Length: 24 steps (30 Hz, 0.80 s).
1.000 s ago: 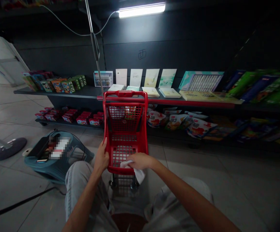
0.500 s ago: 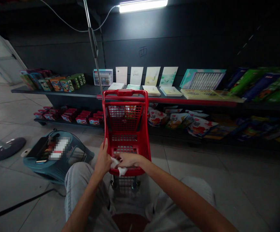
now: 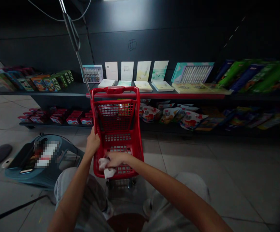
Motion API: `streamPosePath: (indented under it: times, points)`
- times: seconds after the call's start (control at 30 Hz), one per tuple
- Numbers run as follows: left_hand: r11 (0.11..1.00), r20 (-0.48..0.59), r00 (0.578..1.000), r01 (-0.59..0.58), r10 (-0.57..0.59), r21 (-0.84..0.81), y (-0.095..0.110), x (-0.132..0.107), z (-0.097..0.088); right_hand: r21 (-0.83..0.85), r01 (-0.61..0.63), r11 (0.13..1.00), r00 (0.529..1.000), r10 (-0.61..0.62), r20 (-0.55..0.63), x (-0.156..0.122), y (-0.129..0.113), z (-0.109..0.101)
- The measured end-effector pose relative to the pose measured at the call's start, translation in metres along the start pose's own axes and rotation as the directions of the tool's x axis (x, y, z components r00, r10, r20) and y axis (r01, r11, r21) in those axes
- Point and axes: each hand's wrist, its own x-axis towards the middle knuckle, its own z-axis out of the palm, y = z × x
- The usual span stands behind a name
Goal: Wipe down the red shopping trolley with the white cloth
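White cloth under right hand has slid left along red cart.

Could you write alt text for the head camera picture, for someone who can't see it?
A seated person's right hand presses a white cloth on the near rim of a small red shopping cart, while the left hand grips its left edge. Behind stand dark shelves of books and packets; a teal basket lies on the floor.
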Motion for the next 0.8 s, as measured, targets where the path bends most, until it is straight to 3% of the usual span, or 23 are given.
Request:
streamPosePath:
  times: [0.07,0.13,0.23,0.37,0.43,0.5,0.6,0.7,0.8]
  points:
    - [1.000,0.000,1.000,0.012,-0.012,-0.018,-0.001,-0.002,0.002,0.197,-0.018,0.980,0.968,0.066,-0.243,0.018,0.004,0.004]
    - [0.999,-0.007,0.999,0.039,-0.039,0.001,-0.001,-0.005,0.002,0.284,-0.003,0.959,0.912,0.119,-0.392,0.037,0.005,0.008]
    - [0.998,-0.003,0.998,0.061,-0.061,0.022,-0.001,-0.007,0.000,0.346,0.027,0.938,0.844,0.165,-0.511,0.063,0.002,0.006]
    - [0.998,-0.008,0.998,0.056,-0.056,0.001,-0.003,-0.007,-0.001,0.420,0.075,0.905,0.738,0.233,-0.634,0.094,-0.007,-0.021]
    - [0.998,-0.011,0.999,0.051,-0.051,-0.023,-0.003,-0.011,0.000,0.427,0.079,0.901,0.715,0.248,-0.654,0.108,-0.013,-0.033]
    - [0.998,-0.015,0.999,0.045,-0.046,-0.043,-0.002,-0.017,0.002,0.410,0.052,0.911,0.720,0.250,-0.648,0.117,-0.018,-0.033]
    - [0.996,-0.016,0.997,0.077,-0.078,-0.039,0.002,-0.024,0.003,0.339,-0.019,0.941,0.769,0.230,-0.596,0.114,-0.016,-0.014]
    - [0.994,-0.022,0.995,0.101,-0.101,-0.029,0.005,-0.026,0.003,0.234,-0.101,0.967,0.847,0.207,-0.490,0.097,0.001,0.008]
    - [0.996,-0.019,0.996,0.082,-0.083,-0.036,0.009,-0.026,0.003,0.133,-0.159,0.978,0.906,0.198,-0.374,0.078,0.023,0.014]
